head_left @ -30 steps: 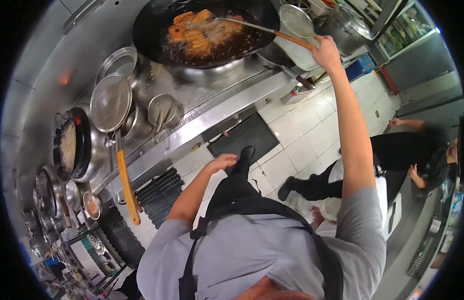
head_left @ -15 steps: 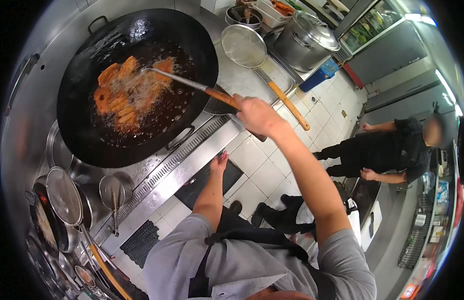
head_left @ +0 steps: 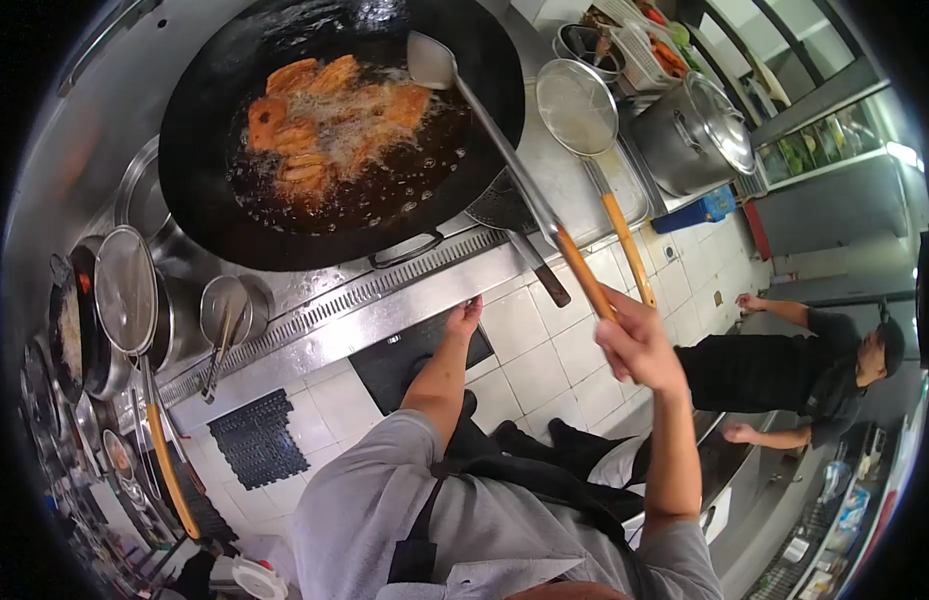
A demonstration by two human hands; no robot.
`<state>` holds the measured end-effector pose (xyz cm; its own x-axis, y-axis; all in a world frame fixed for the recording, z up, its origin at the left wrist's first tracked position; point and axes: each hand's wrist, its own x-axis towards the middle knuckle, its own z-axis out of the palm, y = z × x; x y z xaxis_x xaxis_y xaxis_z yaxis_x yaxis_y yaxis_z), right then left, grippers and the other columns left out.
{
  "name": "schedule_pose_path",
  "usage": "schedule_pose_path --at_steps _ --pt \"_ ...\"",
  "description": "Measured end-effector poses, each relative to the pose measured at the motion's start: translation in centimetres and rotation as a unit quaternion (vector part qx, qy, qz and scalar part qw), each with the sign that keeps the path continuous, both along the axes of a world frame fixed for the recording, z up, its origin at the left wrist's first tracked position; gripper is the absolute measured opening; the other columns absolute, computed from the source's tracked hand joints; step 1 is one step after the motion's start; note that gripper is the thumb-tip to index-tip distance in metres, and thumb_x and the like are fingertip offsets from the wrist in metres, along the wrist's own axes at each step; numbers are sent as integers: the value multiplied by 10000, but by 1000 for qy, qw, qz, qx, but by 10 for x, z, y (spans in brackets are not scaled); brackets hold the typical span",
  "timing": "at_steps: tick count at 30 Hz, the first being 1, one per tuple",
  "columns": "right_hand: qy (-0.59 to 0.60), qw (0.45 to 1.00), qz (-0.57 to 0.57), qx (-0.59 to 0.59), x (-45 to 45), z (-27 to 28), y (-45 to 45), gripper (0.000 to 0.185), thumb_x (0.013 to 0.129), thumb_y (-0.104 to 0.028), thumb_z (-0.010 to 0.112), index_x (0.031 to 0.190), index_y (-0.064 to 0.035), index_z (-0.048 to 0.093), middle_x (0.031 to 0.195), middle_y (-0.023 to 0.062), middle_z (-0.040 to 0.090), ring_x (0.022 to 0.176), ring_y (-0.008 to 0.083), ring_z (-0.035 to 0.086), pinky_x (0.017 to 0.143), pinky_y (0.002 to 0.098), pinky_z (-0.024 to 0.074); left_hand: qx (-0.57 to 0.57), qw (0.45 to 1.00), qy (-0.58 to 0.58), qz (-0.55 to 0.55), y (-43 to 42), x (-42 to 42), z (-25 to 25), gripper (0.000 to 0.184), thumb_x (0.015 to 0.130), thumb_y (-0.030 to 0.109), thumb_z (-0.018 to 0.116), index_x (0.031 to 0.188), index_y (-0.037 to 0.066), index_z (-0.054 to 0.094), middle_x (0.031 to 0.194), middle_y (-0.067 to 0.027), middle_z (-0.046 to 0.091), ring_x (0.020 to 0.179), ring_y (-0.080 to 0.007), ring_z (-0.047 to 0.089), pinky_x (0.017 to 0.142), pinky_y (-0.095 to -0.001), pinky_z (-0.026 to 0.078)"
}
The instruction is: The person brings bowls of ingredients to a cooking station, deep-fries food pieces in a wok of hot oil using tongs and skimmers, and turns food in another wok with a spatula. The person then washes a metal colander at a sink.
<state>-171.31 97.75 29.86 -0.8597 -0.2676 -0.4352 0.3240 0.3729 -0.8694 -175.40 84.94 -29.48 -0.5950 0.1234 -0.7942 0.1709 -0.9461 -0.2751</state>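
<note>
My right hand (head_left: 639, 340) is closed around the wooden handle of a long wok spatula (head_left: 499, 140). Its metal blade is above the right side of a big black wok (head_left: 209, 220), apart from the food. Orange-brown fried pieces (head_left: 304, 130) lie clustered in dark, bubbling oil (head_left: 394, 190). Low at the stove's front edge (head_left: 384, 310), my left hand (head_left: 466, 315) has its fingers curled at the metal lip; what they grip is hidden. Between the wok and my right hand lies a perforated skimmer (head_left: 504, 205), its dark-tipped handle jutting over the edge.
A mesh strainer (head_left: 576, 105) with a wooden handle lies right of the wok, near a lidded steel pot (head_left: 689, 140). Another strainer (head_left: 126, 290) and a small pot (head_left: 229, 310) stand at left. A person in black (head_left: 774, 360) stands on the tiled floor at right.
The spatula's blade has come out of the oil and away from the fried pieces, as my right hand drew back toward me. The view has shifted; my left hand stays at the stove edge.
</note>
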Motion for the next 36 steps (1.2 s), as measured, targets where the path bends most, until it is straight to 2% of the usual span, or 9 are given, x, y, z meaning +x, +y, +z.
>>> schedule_pose_path --at_steps 6,11,14,15,17,22,25,30,36 --pt "133 943 155 261 30 75 68 527 857 -23 645 1353 57 487 693 93 590 584 118 544 577 287 475 -46 966 44 -250 -1 32 -27 245 972 187 533 1078 -32 561 1038 -210 616 957 -379 618 884 -528 541" --pt "295 854 267 335 21 106 43 562 785 7 620 1336 16 511 845 256 634 747 447 584 700 432 475 -755 218 289 -547 -85 149 31 313 835 256 620 1013 1 642 912 -229 666 857 -415 648 792 -480 525" --pt "309 830 305 349 0 93 22 500 818 -8 601 1312 21 525 829 277 619 785 432 613 720 447 477 -684 233 181 -667 -168 234 74 262 765 249 598 830 13 693 919 -244 663 897 -426 635 792 -488 516" --pt "305 824 309 363 -7 88 8 475 830 -13 593 1300 21 531 830 286 616 804 441 609 734 457 476 -759 -104 284 -576 -205 272 30 227 747 221 601 783 23 707 894 -240 676 865 -375 662 764 -484 527" --pt "330 809 314 370 -26 66 -9 439 847 -22 585 1282 19 538 848 298 617 847 459 602 763 484 469 -660 139 95 -732 -263 342 25 165 704 187 651 743 38 710 814 -195 683 815 -300 677 712 -447 556" --pt "402 792 313 336 -75 7 -40 353 839 -38 602 1188 7 580 916 298 630 944 470 589 798 516 461 -645 -161 94 -741 -320 485 80 122 732 234 740 805 164 673 798 -41 656 725 -250 639 701 -424 500" --pt "413 795 308 319 -83 0 -61 314 827 -50 617 1134 9 590 934 291 631 975 469 579 825 515 457 -473 707 -274 -448 -273 531 149 59 819 143 576 850 112 616 770 -88 640 719 -253 663 624 -450 493" --pt "228 904 251 261 -81 2 -52 443 838 -85 613 1261 40 571 736 206 653 563 264 652 505 399 509 -337 815 -54 -468 -259 632 90 145 899 222 496 955 126 589 785 -88 624 645 -293 632 677 -518 464" --pt "124 974 181 48 -49 -12 -16 545 903 -92 563 1406 53 410 609 30 496 400 110 439 358 299 415 -717 408 -56 -563 -200 674 90 157 890 209 518 953 105 618 798 -89 644 669 -260 651 649 -460 486"
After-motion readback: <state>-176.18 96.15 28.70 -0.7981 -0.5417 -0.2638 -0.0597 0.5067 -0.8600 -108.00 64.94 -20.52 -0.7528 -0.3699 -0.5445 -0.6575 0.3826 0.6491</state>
